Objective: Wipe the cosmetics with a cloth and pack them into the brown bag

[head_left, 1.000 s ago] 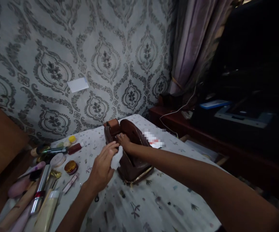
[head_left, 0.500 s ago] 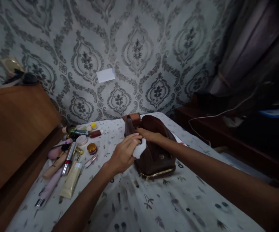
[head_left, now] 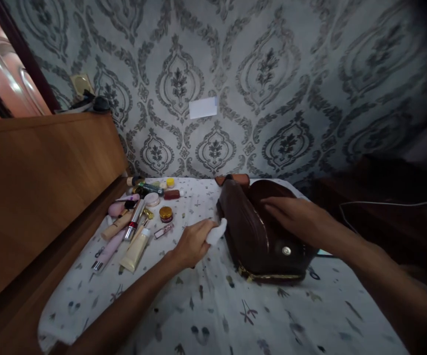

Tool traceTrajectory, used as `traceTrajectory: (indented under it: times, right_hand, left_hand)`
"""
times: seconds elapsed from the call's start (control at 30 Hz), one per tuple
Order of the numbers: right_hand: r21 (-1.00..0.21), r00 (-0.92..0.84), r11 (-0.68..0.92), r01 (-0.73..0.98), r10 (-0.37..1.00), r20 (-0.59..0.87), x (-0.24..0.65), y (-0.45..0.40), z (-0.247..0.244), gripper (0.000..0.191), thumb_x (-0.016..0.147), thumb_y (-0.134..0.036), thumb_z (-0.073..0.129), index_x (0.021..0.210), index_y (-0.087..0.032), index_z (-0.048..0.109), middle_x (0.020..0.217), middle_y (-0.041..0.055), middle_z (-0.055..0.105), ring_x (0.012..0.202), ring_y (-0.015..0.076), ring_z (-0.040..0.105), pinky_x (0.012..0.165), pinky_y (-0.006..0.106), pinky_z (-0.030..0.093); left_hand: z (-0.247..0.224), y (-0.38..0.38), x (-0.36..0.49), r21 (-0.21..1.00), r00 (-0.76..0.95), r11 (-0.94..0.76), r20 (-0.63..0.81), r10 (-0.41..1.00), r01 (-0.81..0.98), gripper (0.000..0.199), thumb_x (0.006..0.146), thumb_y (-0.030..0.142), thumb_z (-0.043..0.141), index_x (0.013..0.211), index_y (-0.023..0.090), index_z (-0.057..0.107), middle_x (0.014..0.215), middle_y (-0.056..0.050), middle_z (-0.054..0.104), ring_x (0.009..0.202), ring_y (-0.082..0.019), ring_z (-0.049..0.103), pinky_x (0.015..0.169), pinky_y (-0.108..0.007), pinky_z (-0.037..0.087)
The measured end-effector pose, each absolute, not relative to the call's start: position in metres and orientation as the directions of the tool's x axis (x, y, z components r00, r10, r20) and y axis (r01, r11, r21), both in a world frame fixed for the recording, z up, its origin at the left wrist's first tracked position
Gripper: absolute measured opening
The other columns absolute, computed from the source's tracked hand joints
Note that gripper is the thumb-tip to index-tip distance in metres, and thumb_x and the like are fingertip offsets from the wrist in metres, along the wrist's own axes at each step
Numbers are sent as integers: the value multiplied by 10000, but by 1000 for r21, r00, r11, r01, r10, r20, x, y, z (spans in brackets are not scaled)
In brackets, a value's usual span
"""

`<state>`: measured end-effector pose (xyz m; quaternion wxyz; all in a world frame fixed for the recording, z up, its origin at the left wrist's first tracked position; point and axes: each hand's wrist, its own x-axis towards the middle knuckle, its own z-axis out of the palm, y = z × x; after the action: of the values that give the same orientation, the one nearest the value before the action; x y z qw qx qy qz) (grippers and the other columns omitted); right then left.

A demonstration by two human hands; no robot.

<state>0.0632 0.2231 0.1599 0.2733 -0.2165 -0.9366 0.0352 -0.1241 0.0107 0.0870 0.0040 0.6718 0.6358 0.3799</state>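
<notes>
the left grip (head_left: pixel 193 244) pinches a white wad (head_left: pixel 216 233) between fingers and thumb, the wad poking out toward the brown bag (head_left: pixel 245 227). the bag sits just to the right of this grip; i cannot tell whether wad and bag touch. the right grip (head_left: pixel 296 219) is over the bag's mouth, its fingers loosely stretched out side by side; whether they touch the bag i cannot tell. below the right grip, a round metal stud (head_left: pixel 286 251) sits on the bag's front.

left of the left grip, on a printed white cloth (head_left: pixel 213 315), lie a small pink tube (head_left: pixel 163 230), a gold-lidded jar (head_left: pixel 165 214), a cream tube (head_left: pixel 135 250) with a pale cap and a silver tube (head_left: pixel 136 214) with a red band. farther left of it stands a wooden board (head_left: pixel 50 162).
</notes>
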Motion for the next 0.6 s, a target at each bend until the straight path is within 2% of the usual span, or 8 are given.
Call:
traceTrajectory:
  times: [0.07,0.13,0.2,0.27,0.37,0.47,0.6]
  right_hand:
    - [-170,-703,899,403,423,572,63,202,176,279,913,-309,481,1019,-213,721,964,112,752,829,288,710,705,396,536]
    - [-227,-662,936,270,351,662,57,174,190,266,923,-313,492,1064,-210,692,993,105,741,842,265,703,718,385,537]
    - [-302,-648,950,86,283,707,42,144,193,219,949,-294,492,1033,-219,680,982,73,736,860,221,699,753,344,545]
    - [-370,-698,925,-88,208,686,22,117,183,212,964,-265,488,1031,-201,679,977,67,737,885,194,698,773,308,550]
    - [-423,-821,895,-144,131,556,-16,92,148,245,976,-247,462,1017,-187,695,965,79,736,900,197,691,825,312,534]
    - [-528,-874,848,-29,234,425,-54,87,104,248,939,-209,466,1003,-185,705,934,83,721,892,210,678,816,326,524]
    - [-760,-846,642,104,459,272,-93,97,58,280,863,-192,488,1017,-196,723,999,85,739,922,222,684,863,347,523]
  left_hand:
    - [71,-1,-137,518,-173,-110,467,867,848,461,664,21,431,1070,203,550,969,-59,665,925,-228,637,812,-327,500]
    - [57,-11,-147,539,-220,-65,448,867,840,462,675,15,430,1080,202,553,959,-53,666,910,-225,634,806,-324,493]
    - [44,-19,-154,559,-251,-33,423,871,828,468,686,14,439,1100,201,552,977,-54,672,916,-226,635,806,-324,493]
    - [34,-24,-158,577,-270,-10,396,878,817,463,693,19,454,1110,196,552,988,-57,680,918,-230,640,803,-330,499]
    - [22,-26,-162,599,-306,34,359,882,800,461,699,25,466,1125,179,547,1042,-77,689,961,-243,642,852,-359,504]
    - [15,-23,-165,607,-345,97,306,887,788,370,709,40,484,1045,169,565,1048,-95,697,976,-259,640,887,-391,499]
    - [15,-20,-166,606,-374,168,230,898,777,169,728,81,518,865,173,551,955,-114,700,915,-281,649,845,-402,503]
